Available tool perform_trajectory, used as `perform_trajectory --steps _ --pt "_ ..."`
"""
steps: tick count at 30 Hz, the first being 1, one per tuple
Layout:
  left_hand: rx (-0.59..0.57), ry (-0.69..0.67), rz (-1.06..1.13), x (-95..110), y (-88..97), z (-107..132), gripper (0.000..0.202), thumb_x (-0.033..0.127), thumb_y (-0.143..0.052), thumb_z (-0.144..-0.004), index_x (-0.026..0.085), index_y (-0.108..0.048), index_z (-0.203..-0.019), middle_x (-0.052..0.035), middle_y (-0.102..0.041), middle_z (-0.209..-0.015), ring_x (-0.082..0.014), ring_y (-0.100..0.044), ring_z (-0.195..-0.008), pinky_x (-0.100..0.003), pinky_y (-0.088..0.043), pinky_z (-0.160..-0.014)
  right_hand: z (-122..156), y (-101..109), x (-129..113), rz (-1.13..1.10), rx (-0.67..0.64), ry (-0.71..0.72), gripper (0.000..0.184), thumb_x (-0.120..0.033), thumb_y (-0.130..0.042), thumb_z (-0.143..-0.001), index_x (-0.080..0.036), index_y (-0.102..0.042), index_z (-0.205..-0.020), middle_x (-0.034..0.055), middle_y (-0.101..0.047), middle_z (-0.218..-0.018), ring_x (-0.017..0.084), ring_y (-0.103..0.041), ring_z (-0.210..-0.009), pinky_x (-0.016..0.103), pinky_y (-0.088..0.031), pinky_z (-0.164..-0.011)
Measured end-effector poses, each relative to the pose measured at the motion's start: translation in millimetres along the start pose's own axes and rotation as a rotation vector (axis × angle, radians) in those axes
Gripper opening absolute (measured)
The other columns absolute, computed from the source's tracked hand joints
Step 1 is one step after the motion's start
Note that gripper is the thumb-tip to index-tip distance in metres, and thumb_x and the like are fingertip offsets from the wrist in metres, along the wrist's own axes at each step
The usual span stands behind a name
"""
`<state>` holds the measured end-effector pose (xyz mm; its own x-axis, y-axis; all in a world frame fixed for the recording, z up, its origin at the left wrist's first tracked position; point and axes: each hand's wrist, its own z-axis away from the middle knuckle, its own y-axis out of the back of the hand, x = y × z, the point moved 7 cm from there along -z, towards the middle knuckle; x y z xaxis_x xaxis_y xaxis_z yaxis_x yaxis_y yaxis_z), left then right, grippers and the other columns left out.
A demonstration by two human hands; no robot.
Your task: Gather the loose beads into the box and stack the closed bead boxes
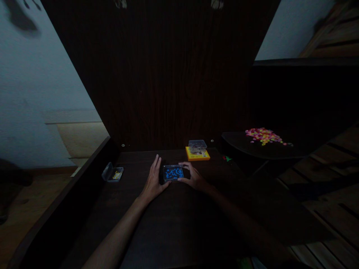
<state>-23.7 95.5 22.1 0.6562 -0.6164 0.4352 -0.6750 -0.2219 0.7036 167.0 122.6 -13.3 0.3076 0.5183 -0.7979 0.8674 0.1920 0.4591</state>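
A small clear plastic box (173, 173) holding several blue pieces lies on the dark tabletop between my hands. My right hand (193, 177) grips its right end, with fingers at the far corner and thumb at the near corner. On the box's left side, my left hand (153, 180) is open, its fingers stretched forward. The left thumb reaches to the near left corner; whether it presses on the box I cannot tell.
An open clear case (113, 175) with yellow pieces stands at the left. Behind the right hand, a clear container (197, 145) rests on a yellow box (205, 156). Colourful small pieces (263, 136) are heaped on a side shelf (238, 144). A dark upright panel (162, 93) backs the tabletop.
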Motion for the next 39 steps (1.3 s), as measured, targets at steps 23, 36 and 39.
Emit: perform_trajectory --steps 23,36,39 --pt "-0.289 -0.179 -0.042 6 -24.4 6 0.044 0.032 -0.043 -0.098 0.023 -0.045 -0.141 -0.0080 -0.046 -0.147 -0.0232 -0.028 -0.144 -0.048 -0.038 -0.113 1 -32 -11 0.525 -0.198 0.237 0.062 -0.030 -0.055 -0.096 -0.019 -0.030 -0.151 0.0153 -0.021 -0.156 0.030 -0.016 -0.144 0.052 -0.031 -0.114" --pt "-0.310 -0.274 -0.192 4 -36.0 12 0.048 0.019 -0.041 -0.097 0.017 -0.037 -0.144 -0.0134 -0.042 -0.148 -0.0272 -0.019 -0.145 -0.046 -0.040 -0.112 5 -41 -7 0.562 -0.185 0.260 0.061 -0.013 -0.047 -0.095 -0.016 -0.027 -0.152 0.0138 -0.025 -0.154 0.029 -0.012 -0.144 0.051 -0.033 -0.113" --pt "-0.328 -0.281 -0.220 5 -36.3 12 0.048 0.019 -0.042 -0.096 0.018 -0.037 -0.144 -0.0134 -0.041 -0.149 -0.0279 -0.019 -0.145 -0.046 -0.041 -0.111 5 -42 -7 0.577 -0.173 0.265 0.061 -0.012 -0.045 -0.095 -0.016 -0.027 -0.152 0.0137 -0.025 -0.154 0.029 -0.013 -0.144 0.051 -0.034 -0.113"
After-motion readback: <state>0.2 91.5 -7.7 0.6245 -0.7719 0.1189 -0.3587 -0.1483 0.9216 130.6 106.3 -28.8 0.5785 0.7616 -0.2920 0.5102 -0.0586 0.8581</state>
